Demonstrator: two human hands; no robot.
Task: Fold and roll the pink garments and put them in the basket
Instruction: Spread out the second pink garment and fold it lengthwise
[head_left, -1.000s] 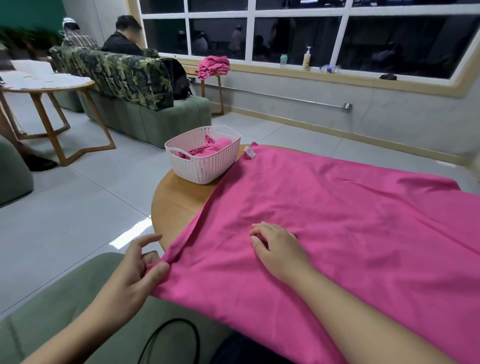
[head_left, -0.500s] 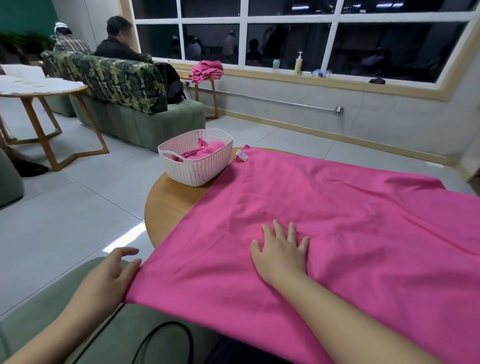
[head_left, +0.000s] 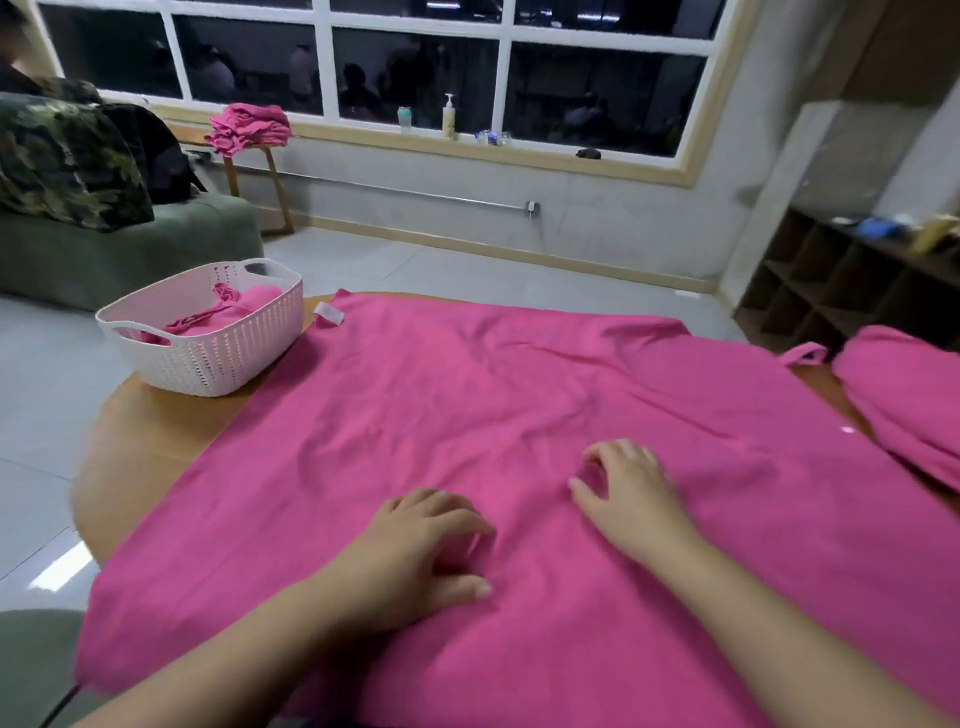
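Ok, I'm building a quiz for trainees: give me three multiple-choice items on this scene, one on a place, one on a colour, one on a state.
1. Where does the white woven plastic basket stand?
A far left of the round wooden table
B on the floor
C on the windowsill

2. What colour is the large spread garment?
A green
B pink
C white

3. The basket is:
A empty
B overturned
C upright, holding pink cloth

Answers: 1 A, it sits on the tabletop's far left part; 2 B, bright pink throughout; 3 C, pink cloth shows inside it.

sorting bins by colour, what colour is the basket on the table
The basket is pale pink, woven-look plastic; seen clearly in the head view.
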